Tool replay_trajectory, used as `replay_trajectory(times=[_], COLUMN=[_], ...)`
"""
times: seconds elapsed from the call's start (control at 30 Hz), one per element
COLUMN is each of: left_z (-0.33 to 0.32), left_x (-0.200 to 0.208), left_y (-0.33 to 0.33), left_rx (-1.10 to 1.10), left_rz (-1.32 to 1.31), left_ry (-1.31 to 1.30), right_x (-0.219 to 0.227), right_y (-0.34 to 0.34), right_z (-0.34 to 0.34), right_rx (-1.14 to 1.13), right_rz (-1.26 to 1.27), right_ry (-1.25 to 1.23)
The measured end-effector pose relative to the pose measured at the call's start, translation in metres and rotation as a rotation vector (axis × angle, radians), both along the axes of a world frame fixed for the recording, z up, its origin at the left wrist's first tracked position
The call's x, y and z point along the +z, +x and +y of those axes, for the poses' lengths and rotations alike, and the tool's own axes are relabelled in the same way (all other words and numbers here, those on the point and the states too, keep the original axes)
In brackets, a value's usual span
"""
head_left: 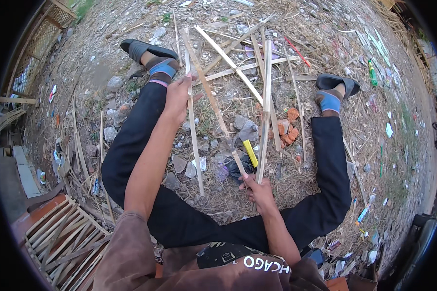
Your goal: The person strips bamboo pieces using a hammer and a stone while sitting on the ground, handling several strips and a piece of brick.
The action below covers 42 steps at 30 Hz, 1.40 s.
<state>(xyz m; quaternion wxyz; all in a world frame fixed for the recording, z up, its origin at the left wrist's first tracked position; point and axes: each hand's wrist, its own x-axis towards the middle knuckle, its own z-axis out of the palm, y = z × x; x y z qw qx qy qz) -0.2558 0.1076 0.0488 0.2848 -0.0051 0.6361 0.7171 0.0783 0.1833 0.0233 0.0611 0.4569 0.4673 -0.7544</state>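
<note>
Bamboo strips (265, 111) stand gripped at their lower ends in the right hand (260, 192), fingers clamped; left hand (178, 97) closes on another strip (194, 136) — best kept low and aligned over the ground — steady.

Woven bamboo frame (63, 237) at lower left | grey stones (245, 127) and orange brick pieces (288, 131) between the legs | green bottle (372, 72) on littered ground, far right

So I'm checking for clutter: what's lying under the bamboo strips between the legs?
Under the bamboo strips lie dry straw, grey stones, orange brick bits and a yellow-handled tool. Its blade is covered.
</note>
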Motion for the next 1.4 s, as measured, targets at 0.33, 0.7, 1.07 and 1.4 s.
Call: replay_trajectory(times=[0.33,0.7,1.07,1.4], left_z=[-0.003,-0.006,-0.03,0.025], left_x=[-0.009,-0.022,-0.022,-0.016], left_y=[0.003,-0.011,-0.034,0.03], left_rx=[0.016,-0.079,0.008,-0.309], left_rz=[0.029,-0.023,0.016,0.125], left_ry=[-0.012,0.197,0.186,-0.034], right_x=[-0.009,-0.021,0.06,0.028], right_y=[0.0,0.003,0.019,0.167], right_z=[-0.001,-0.002,0.1,0.339], right_rx=[0.019,0.166,-0.211,-0.347], right_rz=[-0.002,0.086,0.144,-0.591], right_ry=[-0.022,0.022,0.284,1.474])
